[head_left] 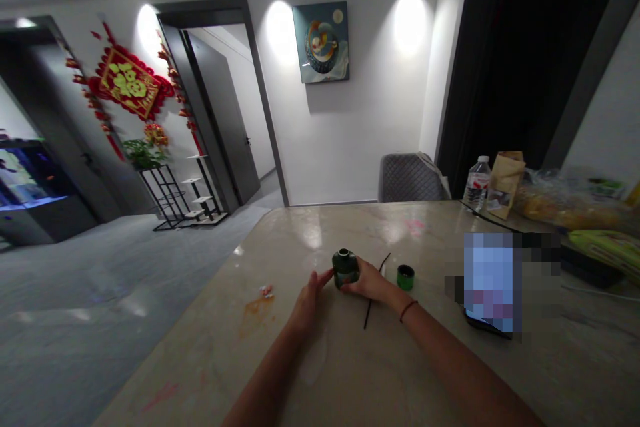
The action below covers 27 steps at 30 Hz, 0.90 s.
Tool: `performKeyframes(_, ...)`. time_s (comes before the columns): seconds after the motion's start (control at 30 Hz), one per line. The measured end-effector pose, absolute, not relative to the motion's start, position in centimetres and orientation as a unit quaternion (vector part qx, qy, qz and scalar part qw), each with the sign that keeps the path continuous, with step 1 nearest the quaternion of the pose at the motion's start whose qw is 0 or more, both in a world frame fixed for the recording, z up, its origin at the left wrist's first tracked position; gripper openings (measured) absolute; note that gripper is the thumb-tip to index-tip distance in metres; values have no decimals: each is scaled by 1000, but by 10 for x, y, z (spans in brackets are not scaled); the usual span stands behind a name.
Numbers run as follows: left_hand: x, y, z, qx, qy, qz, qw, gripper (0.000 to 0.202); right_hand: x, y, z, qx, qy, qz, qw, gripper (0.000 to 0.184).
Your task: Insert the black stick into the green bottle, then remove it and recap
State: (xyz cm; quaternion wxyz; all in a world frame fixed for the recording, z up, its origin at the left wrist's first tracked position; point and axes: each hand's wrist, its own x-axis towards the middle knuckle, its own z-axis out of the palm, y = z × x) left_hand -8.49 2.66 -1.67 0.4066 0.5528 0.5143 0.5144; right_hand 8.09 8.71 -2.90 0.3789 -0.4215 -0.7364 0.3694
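Note:
A small dark green bottle [345,267] with an open round neck stands upright on the marble table [310,360]. My right hand [369,280] is wrapped around its right side. My left hand [309,295] reaches in from the left, its fingers stretched out and the fingertips touching the bottle's lower left. A green cap [405,277] sits on the table just right of my right hand. Thin dark sticks [373,297] lie on the table partly under my right wrist, which wears a thin band.
An orange stain [255,310] and a small wrapper [267,290] lie left of my hands. At the right are a water bottle [477,185], a paper bag [505,183], bagged food [570,203] and a blurred-out device [493,290]. A grey chair [410,177] stands beyond the table.

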Motion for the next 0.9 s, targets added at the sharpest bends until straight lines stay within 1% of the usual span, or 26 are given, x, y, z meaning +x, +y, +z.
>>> performKeyframes(0.17, -91, 26, -22, 563, 488, 495, 446, 68, 80, 84, -30, -432, -701, 411, 390, 63)
performKeyframes(0.27, -92, 27, -25, 565, 481, 491, 456, 67, 84, 82, -21, -483, -678, 419, 362, 79)
performKeyframes(0.33, -92, 28, -26, 566, 475, 490, 462, 67, 89, 80, -10, -517, -684, 398, 327, 84)
performKeyframes(0.37, -92, 29, -27, 565, 473, 491, 464, 67, 93, 78, -4, -528, -694, 382, 306, 80)
performKeyframes(0.4, -92, 30, -28, 564, 471, 492, 467, 67, 96, 77, 2, -536, -707, 364, 283, 71)
performKeyframes(0.5, -92, 33, -29, 562, 463, 494, 476, 64, 103, 71, 16, -566, -753, 269, 202, 32)
performKeyframes(0.53, -92, 34, -30, 559, 460, 498, 478, 64, 104, 68, 18, -579, -761, 233, 177, 25)
performKeyframes(0.6, -92, 34, -31, 551, 458, 508, 478, 64, 103, 63, 19, -601, -768, 173, 137, 22)
performKeyframes(0.67, -91, 34, -32, 541, 462, 517, 476, 64, 101, 58, 16, -617, -765, 142, 115, 23)
performKeyframes(0.77, -90, 33, -31, 532, 469, 522, 474, 61, 97, 52, 12, -627, -765, 113, 98, 24)
performKeyframes(0.9, -89, 32, -30, 535, 470, 524, 469, 60, 97, 51, 12, -628, -766, 103, 88, 25)
